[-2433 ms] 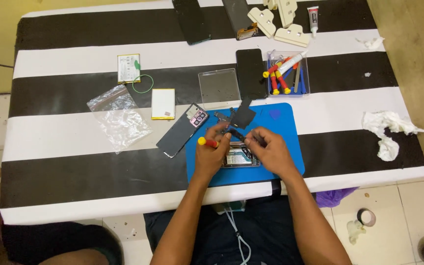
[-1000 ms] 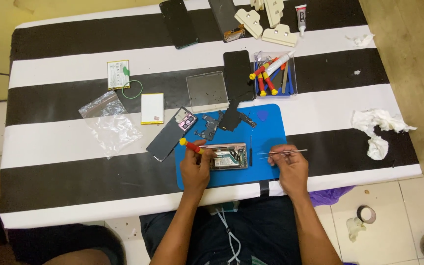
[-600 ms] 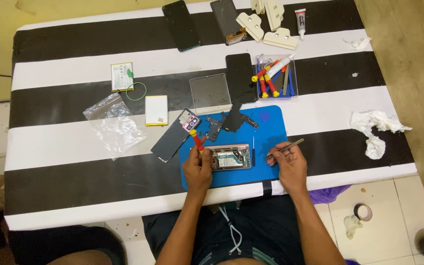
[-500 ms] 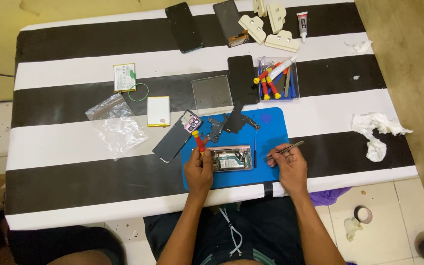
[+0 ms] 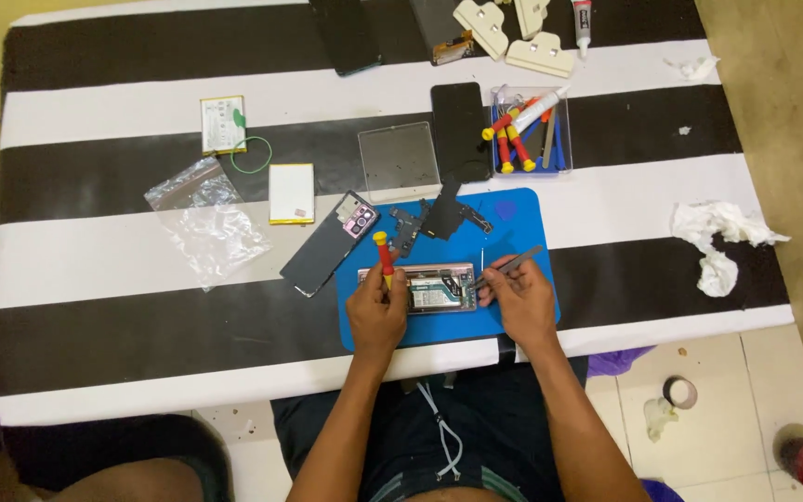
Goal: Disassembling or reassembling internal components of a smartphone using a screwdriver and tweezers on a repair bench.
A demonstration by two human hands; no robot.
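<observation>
An opened phone body [image 5: 431, 288] lies on a blue work mat [image 5: 522, 218] at the table's near edge. My left hand [image 5: 375, 311] grips a small red screwdriver with a yellow cap [image 5: 384, 257], held upright at the phone's left end. My right hand [image 5: 520, 299] holds grey tweezers [image 5: 511, 265], tips pointing toward the phone's right end. Dark removed phone parts [image 5: 437, 221] rest on the mat's far side. A detached phone back cover [image 5: 329, 244] lies just left of the mat.
A clear tray of red and yellow tools [image 5: 529, 133], a glass panel [image 5: 398, 159] and a black phone [image 5: 459, 119] sit beyond the mat. Plastic bags [image 5: 204, 218], a yellow-edged card [image 5: 291, 193] and a battery [image 5: 222, 124] lie left. Crumpled tissue [image 5: 719, 238] lies right.
My right hand with the tweezers came in from the right to the phone's right end. My left hand tilted the screwdriver upright over the phone's left end.
</observation>
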